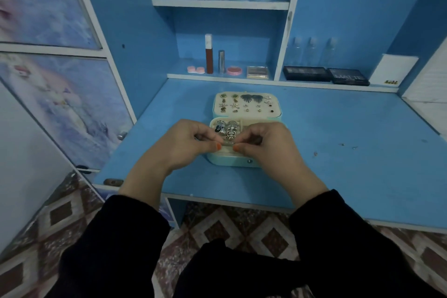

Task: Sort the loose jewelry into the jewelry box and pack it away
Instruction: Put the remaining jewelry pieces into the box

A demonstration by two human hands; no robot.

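Mint-green and lying open near the middle of the blue desk (338,176), the jewelry box (232,161) has its lid (278,113) folded back flat. Earrings (246,101) are pinned in rows on the lid's pad and rings (229,128) fill the left of the base. Just over the base, the left hand (186,145) and right hand (266,145) meet, fingers curled, each pinching an end of a small silver piece (229,143) that is too fine to identify. The step in hand looks like sorting, with this piece being readied for a slot. Next it needs lowering gently into a free compartment on the right of the base. A few loose bits (348,146) lie well apart on the desk to the right, probably waiting to be gathered before the lid shuts.
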